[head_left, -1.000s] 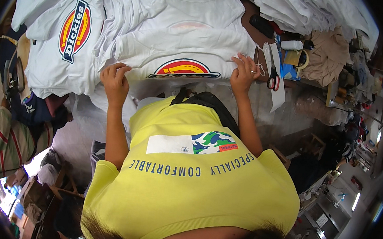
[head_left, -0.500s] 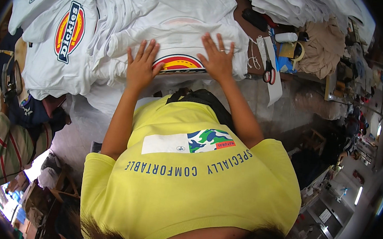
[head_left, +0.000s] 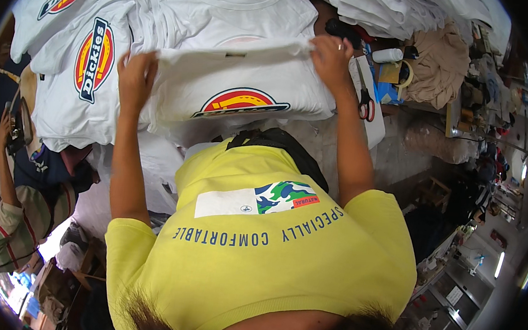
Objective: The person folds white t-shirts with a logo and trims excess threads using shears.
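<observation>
A white T-shirt [head_left: 234, 76] lies across the table edge in front of me, with a red, yellow and black printed emblem near its front. My left hand [head_left: 137, 79] is closed on the left end of a lifted edge of this shirt. At the right end of the same edge, the fingers of my right hand [head_left: 333, 57] are pinched on the fabric. Between my hands the edge runs nearly straight, and a small tag shows at its middle. Fabric hides some of my fingertips.
More white printed T-shirts [head_left: 67, 62] spread to the left. Black-and-red scissors [head_left: 366, 105], a tape roll [head_left: 405, 75], a white cylinder [head_left: 387, 55] and beige cloth [head_left: 442, 64] lie right. White garments [head_left: 381, 13] are heaped behind. A co-worker in a striped top [head_left: 20, 226] is at the left.
Both hands were flat on the shirt beside the emblem. They have moved apart, left and right, and now grip the shirt's edge, which has been raised. More of the white fabric shows around the emblem.
</observation>
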`<action>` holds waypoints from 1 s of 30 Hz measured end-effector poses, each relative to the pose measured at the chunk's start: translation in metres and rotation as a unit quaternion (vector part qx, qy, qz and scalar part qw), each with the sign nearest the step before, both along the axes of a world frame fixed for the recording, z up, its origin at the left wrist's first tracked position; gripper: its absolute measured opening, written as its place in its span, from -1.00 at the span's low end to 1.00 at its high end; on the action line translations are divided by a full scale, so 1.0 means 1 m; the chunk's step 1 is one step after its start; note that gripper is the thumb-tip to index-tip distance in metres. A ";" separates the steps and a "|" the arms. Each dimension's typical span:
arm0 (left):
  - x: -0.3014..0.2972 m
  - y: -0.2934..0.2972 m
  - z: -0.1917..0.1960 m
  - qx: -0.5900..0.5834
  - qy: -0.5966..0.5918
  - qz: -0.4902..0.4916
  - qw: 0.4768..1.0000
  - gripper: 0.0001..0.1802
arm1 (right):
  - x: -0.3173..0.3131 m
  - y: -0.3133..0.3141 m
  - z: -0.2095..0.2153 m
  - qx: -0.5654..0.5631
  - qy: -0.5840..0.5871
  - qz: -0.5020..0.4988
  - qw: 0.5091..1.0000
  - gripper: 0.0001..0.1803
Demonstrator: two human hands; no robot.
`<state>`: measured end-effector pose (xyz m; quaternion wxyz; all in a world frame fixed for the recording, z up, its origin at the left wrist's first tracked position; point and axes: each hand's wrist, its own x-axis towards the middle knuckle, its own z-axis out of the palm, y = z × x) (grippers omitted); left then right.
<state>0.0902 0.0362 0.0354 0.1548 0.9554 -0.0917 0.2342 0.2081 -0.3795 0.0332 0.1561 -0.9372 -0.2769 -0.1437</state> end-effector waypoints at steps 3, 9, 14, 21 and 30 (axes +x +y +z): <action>0.075 0.004 0.027 0.021 -0.068 0.020 0.997 -0.85 | 0.061 0.017 0.009 0.045 -0.045 -0.047 0.997 -0.80; 0.152 0.020 -0.033 0.131 0.077 0.072 0.986 -0.78 | 0.129 0.064 -0.033 -0.002 0.028 -0.118 0.993 -0.88; 0.155 0.024 -0.048 0.032 0.033 0.052 0.998 -0.75 | 0.134 0.065 -0.065 0.003 0.014 -0.150 0.989 -0.90; 0.110 0.032 -0.033 -0.251 0.083 0.172 0.949 -0.58 | 0.094 0.019 -0.033 0.204 0.034 -0.179 0.962 -0.66; 0.069 0.006 0.004 -0.630 0.272 0.165 0.708 -0.65 | 0.075 -0.010 -0.019 0.469 0.490 -0.175 0.713 -0.62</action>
